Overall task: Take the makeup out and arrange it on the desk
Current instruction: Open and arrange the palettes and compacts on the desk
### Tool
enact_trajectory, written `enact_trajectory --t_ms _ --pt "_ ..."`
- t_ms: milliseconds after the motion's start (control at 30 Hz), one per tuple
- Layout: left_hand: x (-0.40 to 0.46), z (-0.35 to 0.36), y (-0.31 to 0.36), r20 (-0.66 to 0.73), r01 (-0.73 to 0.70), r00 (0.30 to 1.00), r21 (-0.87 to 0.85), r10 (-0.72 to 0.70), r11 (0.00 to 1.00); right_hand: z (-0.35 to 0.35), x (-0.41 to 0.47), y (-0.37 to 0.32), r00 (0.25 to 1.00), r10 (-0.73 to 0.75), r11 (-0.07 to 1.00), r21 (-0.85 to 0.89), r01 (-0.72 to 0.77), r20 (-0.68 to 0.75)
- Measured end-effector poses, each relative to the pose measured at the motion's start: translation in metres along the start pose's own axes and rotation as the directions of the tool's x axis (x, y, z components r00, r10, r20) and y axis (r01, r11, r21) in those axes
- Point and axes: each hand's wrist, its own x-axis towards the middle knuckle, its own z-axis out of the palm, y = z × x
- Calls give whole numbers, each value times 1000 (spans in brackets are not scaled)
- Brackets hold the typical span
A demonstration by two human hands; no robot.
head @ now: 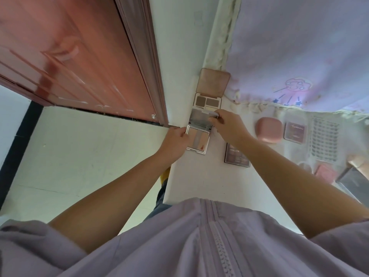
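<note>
On the white desk [201, 176], an open compact [197, 134] lies at about twelve o'clock from the person, likely steadied for neat placement below the brown palette [209, 92]. The left hand [175, 143] grips its base at nine o'clock. The right hand [227, 126], arm outstretched, pinches the mirrored lid's top edge at one o'clock.

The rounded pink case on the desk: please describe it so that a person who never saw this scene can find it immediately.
Start at the white desk beside the lilac curtain. Just right of the right hand lies the rounded pink case, closed. Its neighbours, the dark palette and the small mauve palette, are flat with square corners; only this one is plain pink, thick and pebble-shaped.
</note>
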Motion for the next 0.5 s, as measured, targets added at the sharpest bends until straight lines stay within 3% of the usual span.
enact_trajectory --t_ms 167,233,300,367,433,500 --pt "-5 4 -1 -5 -10 1000 88 11 996 -24 -12 0 997 2 988 155 10 -77" --pt "-14 9 0 -113 -89 988 152 106 984 -46 -23 5 990 -31 998 46 37 -135" --pt "-26 19 7 -181 -226 951 152 252 962 -59 -39 17 997 -37 982 -189 23 -68" --pt "-36 39 16 -83 -294 949 100 303 950 -56 -54 35 996 -37 930 -361 63 79" --pt "-41 65 22 90 -263 963 105 254 959 -42 -69 49 969 -11 868 -480 131 245" --pt "-42 90 19 197 -233 960 167 200 958 -28 -78 58 958 -21 793 -579 190 285"
